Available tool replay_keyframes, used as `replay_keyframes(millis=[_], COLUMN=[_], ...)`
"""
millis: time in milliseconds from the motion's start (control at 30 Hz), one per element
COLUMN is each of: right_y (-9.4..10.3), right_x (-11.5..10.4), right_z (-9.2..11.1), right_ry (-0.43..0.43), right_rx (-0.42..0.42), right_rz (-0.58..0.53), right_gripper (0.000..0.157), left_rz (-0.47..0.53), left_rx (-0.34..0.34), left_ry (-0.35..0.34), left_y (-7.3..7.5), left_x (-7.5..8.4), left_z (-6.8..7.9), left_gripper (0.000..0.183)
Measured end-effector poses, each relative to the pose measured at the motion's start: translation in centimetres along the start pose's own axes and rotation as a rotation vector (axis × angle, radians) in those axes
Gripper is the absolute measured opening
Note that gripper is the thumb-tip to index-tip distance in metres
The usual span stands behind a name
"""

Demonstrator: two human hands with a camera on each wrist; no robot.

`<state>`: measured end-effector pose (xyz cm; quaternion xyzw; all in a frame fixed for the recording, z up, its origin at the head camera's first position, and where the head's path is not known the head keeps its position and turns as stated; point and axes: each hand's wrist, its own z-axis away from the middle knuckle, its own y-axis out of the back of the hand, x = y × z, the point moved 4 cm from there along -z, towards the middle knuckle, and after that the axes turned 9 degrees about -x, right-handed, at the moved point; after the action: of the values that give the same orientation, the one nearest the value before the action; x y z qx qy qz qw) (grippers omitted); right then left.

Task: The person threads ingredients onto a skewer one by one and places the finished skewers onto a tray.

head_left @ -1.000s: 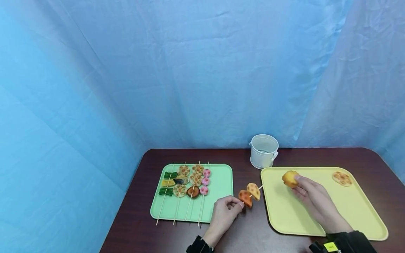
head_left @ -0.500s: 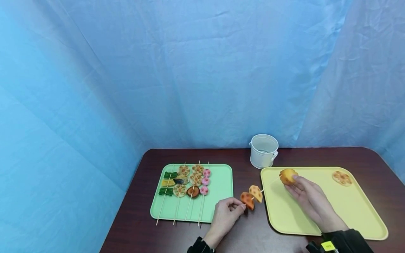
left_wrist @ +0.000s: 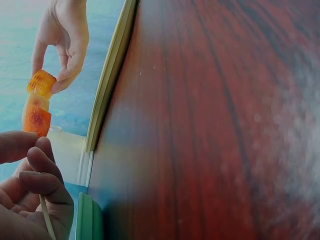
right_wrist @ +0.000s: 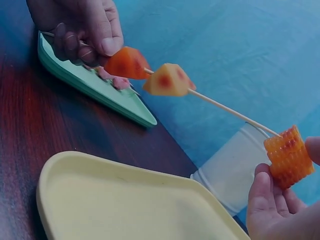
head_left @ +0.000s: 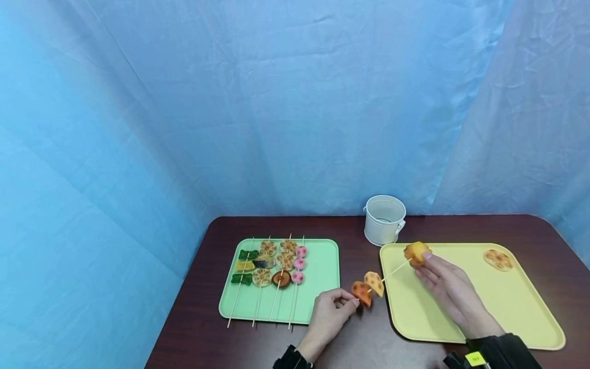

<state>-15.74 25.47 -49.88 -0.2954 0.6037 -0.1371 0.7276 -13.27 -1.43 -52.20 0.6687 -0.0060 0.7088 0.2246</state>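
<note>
In the head view my left hand (head_left: 331, 313) pinches a wooden skewer (head_left: 397, 270) between the trays, its fingertips right by an orange wedge-shaped piece (head_left: 361, 293). A pale yellow wedge (head_left: 374, 283) with brown spots sits further up the same stick. My right hand (head_left: 456, 294) holds a chunk of corn (head_left: 416, 253) between thumb and fingers above the yellow tray (head_left: 521, 318). The right wrist view shows the skewer's tip meeting the side of the corn (right_wrist: 289, 157), with bare stick between it and the pale wedge. The skewer's lower end shows beneath the left fingers (left_wrist: 42, 182).
Several loaded skewers lie on the green tray (head_left: 320, 271) at left, with green, yellow, brown and pink pieces and lotus-root slices. One lotus-root slice (head_left: 498, 260) lies at the yellow tray's far right. A white bucket (head_left: 384, 220) stands at the back, before the blue curtain (head_left: 295, 113).
My right hand has shifted slightly left with the corn. My left hand has moved the skewer a little right, and its tip, earlier apart from the corn, now reaches it.
</note>
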Motion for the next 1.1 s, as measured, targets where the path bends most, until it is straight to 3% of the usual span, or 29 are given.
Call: replay_keyframes(millis=[200,300,500,700,900,1100], right_y=[-0.2,-0.4,-1.1,-1.9,-2.7,-3.5], right_x=[0.1,0.1,0.4,1.2,2.5,3.5], right_z=[-0.2,-0.2,-0.2,-0.1,-0.2,-0.1], right_ry=[0.027,0.062,0.053,0.022,-0.029,-0.036], right_rx=[-0.008,0.004,0.068,0.084,0.122,0.134], right_rz=[-0.003,0.052,0.245,0.309,0.376,0.413], right_gripper=[0.019,0.019,0.044,0.049,0.067,0.058], left_rz=[-0.005,-0.001,0.0,-0.035,-0.049,-0.045], left_rx=[0.005,0.004,0.01,0.026,0.049,0.054], left_ry=[0.004,0.005,0.007,-0.009,-0.035,-0.041], left_y=[0.0,0.0,0.0,0.0,0.0,-0.1], left_x=[0.0,0.0,0.2,0.4,0.4,0.4], left_z=[-0.1,0.0,0.0,-0.1,-0.2,-0.2], left_gripper=[0.01,0.01,0.011,0.01,0.008,0.008])
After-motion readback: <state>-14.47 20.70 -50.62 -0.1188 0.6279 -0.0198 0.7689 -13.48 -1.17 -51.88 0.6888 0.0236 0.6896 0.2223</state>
